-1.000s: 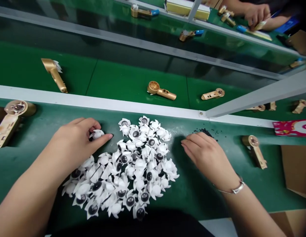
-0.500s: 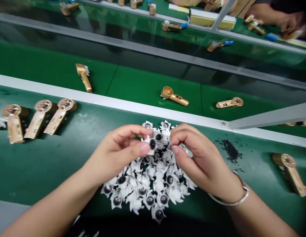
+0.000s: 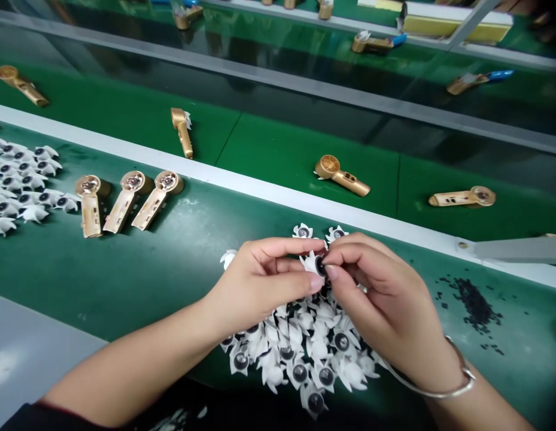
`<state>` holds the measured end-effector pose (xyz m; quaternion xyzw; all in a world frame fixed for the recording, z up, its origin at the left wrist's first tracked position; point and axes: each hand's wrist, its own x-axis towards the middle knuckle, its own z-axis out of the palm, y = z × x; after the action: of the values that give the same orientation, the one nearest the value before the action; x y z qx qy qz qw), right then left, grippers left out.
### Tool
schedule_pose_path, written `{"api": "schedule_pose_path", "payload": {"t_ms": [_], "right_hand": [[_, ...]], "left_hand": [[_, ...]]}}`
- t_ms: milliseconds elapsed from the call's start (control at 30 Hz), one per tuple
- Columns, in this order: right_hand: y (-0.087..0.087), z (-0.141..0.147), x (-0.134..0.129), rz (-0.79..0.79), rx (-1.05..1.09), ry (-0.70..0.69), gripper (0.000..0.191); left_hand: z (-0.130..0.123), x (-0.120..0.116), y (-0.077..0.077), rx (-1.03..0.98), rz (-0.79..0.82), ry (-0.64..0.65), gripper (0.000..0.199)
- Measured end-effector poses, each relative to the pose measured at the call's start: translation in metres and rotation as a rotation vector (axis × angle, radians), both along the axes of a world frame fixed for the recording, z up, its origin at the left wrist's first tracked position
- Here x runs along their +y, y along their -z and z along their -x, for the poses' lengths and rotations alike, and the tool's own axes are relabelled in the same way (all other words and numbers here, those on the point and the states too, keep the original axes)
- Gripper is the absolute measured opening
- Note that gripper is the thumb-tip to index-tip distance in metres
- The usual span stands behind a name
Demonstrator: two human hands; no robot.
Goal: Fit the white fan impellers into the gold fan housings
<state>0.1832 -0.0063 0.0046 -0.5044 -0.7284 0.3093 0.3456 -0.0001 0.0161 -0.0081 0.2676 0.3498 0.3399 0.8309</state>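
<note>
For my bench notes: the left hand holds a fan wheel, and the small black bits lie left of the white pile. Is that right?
Not quite: the head view shows the small black bits lying right of the white pile. The left hand does hold a fan wheel.

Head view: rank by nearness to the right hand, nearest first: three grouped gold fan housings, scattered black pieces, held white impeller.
1. Held white impeller: at the right hand.
2. Scattered black pieces: on the right.
3. Grouped gold fan housings: left.
</note>
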Motion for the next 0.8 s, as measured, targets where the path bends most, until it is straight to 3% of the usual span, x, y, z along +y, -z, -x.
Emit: {"api": "schedule_pose_path", "payload": {"t_ms": [367, 467, 600, 667, 733, 800], "right_hand": [[0.000, 0.006, -0.003, -0.098, -0.101, 0.058, 0.009], [0.002, 0.003, -0.006, -0.190, -0.142, -0.015, 0.016], [0.002, -0.004, -0.009, -0.398, -0.224, -0.184, 0.039], [-0.001, -0.016, -0.001, -0.425, -0.267, -0.221, 0.035], [-0.003, -0.037, 0.018, -0.306, -0.396, -0.038, 0.023], [-0.002, -0.066, 0.048, -0.019, -0.578, 0.390, 0.031]], "left_hand": [[0.000, 0.001, 0.001, 0.079, -0.087, -0.051, 0.034], [0.002, -0.001, 0.003, 0.089, -0.045, -0.036, 0.033], [0.004, -0.001, 0.005, 0.111, 0.001, -0.039, 0.032], [0.004, 0.001, 0.004, 0.108, 0.009, -0.036, 0.032], [0.004, 0.003, 0.002, 0.102, 0.040, -0.049, 0.032], [0.005, 0.006, -0.001, 0.088, 0.094, -0.067, 0.031]]}}
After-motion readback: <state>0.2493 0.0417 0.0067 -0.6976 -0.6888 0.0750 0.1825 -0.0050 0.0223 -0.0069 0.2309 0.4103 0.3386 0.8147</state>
